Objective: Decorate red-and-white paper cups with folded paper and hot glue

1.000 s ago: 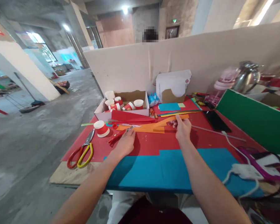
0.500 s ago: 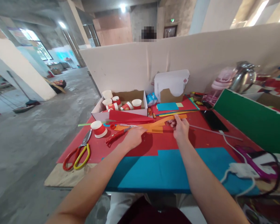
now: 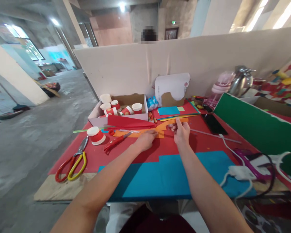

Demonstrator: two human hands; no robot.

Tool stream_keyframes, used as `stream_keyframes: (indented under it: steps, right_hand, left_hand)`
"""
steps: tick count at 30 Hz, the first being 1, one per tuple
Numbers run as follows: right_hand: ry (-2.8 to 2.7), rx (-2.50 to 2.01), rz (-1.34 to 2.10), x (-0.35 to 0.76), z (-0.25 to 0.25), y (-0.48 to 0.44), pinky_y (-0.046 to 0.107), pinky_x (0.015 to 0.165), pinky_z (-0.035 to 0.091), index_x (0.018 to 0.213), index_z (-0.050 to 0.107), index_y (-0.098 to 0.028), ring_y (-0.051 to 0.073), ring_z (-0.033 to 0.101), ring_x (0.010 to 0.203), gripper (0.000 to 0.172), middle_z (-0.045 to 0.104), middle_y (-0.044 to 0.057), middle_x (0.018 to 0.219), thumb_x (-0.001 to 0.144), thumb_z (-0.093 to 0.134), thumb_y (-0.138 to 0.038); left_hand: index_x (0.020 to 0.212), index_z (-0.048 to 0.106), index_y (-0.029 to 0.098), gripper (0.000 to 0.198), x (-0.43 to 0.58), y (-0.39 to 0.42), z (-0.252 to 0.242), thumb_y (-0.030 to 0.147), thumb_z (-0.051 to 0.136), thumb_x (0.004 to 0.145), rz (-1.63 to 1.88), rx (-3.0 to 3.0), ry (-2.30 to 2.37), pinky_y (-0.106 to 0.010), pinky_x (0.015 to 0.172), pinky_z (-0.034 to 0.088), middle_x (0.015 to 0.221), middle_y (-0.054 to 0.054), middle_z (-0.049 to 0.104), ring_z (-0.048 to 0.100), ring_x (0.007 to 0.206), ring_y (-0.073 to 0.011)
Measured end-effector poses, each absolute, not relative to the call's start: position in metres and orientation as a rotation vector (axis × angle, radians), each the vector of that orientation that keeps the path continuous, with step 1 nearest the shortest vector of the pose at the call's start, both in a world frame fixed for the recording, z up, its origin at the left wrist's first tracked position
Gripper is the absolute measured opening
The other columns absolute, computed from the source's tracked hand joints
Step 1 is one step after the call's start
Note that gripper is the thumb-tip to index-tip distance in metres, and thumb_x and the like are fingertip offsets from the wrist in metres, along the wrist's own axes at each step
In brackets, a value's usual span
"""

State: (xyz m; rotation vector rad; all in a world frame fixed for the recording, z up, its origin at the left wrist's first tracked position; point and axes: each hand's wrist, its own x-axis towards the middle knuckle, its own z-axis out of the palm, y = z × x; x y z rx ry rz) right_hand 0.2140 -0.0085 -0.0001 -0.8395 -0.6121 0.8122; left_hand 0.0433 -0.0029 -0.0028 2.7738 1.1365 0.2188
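Note:
A thin orange paper strip (image 3: 162,126) stretches between my hands above the red tabletop. Its right part is pinched between the thumb and fingers of my right hand (image 3: 182,132), with the end sticking out beyond. My left hand (image 3: 146,141) has its fingers closed at the strip's left part. Flat orange paper (image 3: 161,135) lies beneath, partly covered by my left hand. Just left of that hand is a red-handled tool (image 3: 115,143) with a metal tip. A red and white paper cup (image 3: 96,136) stands farther left, beside large scissors (image 3: 74,160) with one red and one yellow handle.
Behind my hands, a cardboard box (image 3: 97,121) holds several paper cups. Blue sheets (image 3: 145,181) cover the near edge. To the right are a phone (image 3: 214,124), a white charger (image 3: 241,172) and a green panel (image 3: 254,136). A pale partition (image 3: 121,71) closes off the back.
My left hand has moved right along the orange strip, closer to my right hand. My right hand keeps its pinch. The whole view has shifted, so things appear farther left.

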Motion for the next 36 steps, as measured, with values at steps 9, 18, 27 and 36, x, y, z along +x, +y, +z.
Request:
stream_keyframes:
  steps: [9, 18, 27, 36]
  right_hand:
    - [-0.626, -0.914, 0.827, 0.216, -0.004, -0.006, 0.02, 0.039, 0.035, 0.055, 0.044, -0.02, 0.006, 0.044, 0.037, 0.039, 0.047, -0.007, 0.039, 0.069, 0.07, -0.046]
    - [-0.604, -0.886, 0.848, 0.216, -0.001, -0.007, 0.02, 0.037, 0.035, 0.054, 0.045, -0.02, 0.007, 0.045, 0.037, 0.04, 0.047, -0.007, 0.038, 0.066, 0.073, -0.047]
    - [-0.589, -0.876, 0.88, 0.215, -0.003, -0.006, 0.018, 0.038, 0.035, 0.052, 0.047, -0.019, 0.006, 0.043, 0.037, 0.039, 0.048, -0.007, 0.037, 0.063, 0.076, -0.042]
    - [-0.598, -0.934, 0.913, 0.216, -0.003, -0.006, 0.016, 0.036, 0.034, 0.055, 0.046, -0.02, 0.006, 0.044, 0.037, 0.038, 0.047, -0.008, 0.037, 0.062, 0.076, -0.042]
  left_hand:
    - [0.119, 0.059, 0.014, 0.06, 0.019, -0.006, -0.005, -0.004, 0.041, 0.064, 0.349, 2.68, 1.063, -0.032, 0.101, 0.041, 0.127, -0.012, 0.057, 0.052, 0.118, -0.0207]
    - [0.098, 0.068, 0.013, 0.05, 0.004, -0.01, 0.003, -0.004, 0.035, 0.065, 0.649, 2.549, 1.142, -0.031, 0.088, 0.049, 0.097, -0.008, 0.068, 0.061, 0.094, -0.0181]
    - [0.095, 0.07, 0.018, 0.051, -0.005, -0.026, -0.004, -0.003, 0.034, 0.065, 0.541, 2.541, 0.923, -0.031, 0.091, 0.048, 0.1, -0.005, 0.07, 0.062, 0.097, -0.016]
    - [0.089, 0.068, 0.016, 0.038, 0.001, -0.028, -0.004, 0.002, 0.036, 0.075, 0.875, 2.346, 1.08, -0.028, 0.084, 0.049, 0.091, -0.005, 0.07, 0.064, 0.086, -0.0147]
